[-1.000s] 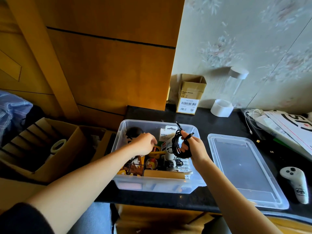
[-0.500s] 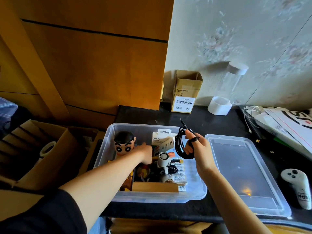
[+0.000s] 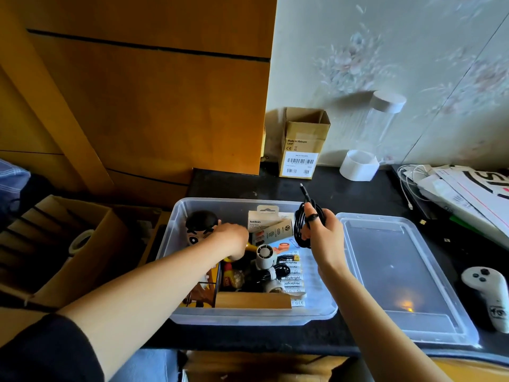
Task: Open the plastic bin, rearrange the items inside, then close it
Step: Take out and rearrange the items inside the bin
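Note:
The clear plastic bin [image 3: 237, 317] stands open on the black counter, its lid [image 3: 396, 274] lying flat to its right. Inside are a cartoon boy figure [image 3: 199, 227], a white Belkin box [image 3: 265, 220], a small white fan [image 3: 264, 256], a pack of batteries [image 3: 293, 274], a wooden box [image 3: 252, 300] and small toys. My right hand [image 3: 323, 238] holds a coiled black cable [image 3: 303, 224] above the bin's right side. My left hand [image 3: 232, 239] reaches down into the bin beside the figure, fingers curled; what they grip is hidden.
A small cardboard box [image 3: 303, 144] and a clear tube with white caps [image 3: 369, 139] stand at the wall. Papers and a white cord [image 3: 468, 191] lie at the right. A white controller [image 3: 489, 296] sits beside the lid. An open carton with tape rolls [image 3: 63, 246] is at the left.
My left hand has pushed deeper into the bin, uncovering the cartoon figure's head. The right hand has lifted the cable coil slightly toward the bin's right edge. The view has shifted.

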`<state>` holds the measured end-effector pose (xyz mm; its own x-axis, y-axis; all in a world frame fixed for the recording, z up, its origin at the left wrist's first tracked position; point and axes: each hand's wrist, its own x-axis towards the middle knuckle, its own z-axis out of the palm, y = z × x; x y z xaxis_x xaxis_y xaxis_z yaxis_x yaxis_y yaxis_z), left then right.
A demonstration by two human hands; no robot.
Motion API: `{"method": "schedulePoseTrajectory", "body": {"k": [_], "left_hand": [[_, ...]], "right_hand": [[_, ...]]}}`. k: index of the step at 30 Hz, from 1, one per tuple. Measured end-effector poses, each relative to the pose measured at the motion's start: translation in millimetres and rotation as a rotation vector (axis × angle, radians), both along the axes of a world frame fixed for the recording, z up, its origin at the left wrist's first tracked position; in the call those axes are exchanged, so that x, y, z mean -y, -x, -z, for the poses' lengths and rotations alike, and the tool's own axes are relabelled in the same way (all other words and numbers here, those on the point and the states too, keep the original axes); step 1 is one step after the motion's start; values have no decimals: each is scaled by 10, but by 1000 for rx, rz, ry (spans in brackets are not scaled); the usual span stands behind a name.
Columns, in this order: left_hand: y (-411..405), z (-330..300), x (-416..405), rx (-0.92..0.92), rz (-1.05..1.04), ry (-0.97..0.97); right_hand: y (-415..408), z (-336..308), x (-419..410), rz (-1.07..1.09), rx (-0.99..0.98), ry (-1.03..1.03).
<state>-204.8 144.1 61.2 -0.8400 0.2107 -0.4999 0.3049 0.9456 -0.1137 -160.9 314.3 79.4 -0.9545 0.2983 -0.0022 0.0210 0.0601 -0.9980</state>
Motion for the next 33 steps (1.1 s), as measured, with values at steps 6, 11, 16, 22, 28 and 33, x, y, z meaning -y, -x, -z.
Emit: {"method": "schedulePoseTrajectory", "body": {"k": [6,11,16,22,28,33], "left_hand": [[-39,-208,154,-23,105,-44],[-99,-267,428,87,-56,-281],[-229,-451,507,180,-3,-588],[-445,-366,110,292,146,-551],[-368,-409,-30,375,78,-604],[-222,-228,-145,-70,-74,-641]], "right_hand": [[-3,9,37,-50,-1,-3],[-44,16,48,-71,-18,-28],[-15,4,16,-47,16,-22],[-29,4,-6,-79,30,9],[-38,6,-47,-66,23,83],[-39,44,-58,22,10,239]]}}
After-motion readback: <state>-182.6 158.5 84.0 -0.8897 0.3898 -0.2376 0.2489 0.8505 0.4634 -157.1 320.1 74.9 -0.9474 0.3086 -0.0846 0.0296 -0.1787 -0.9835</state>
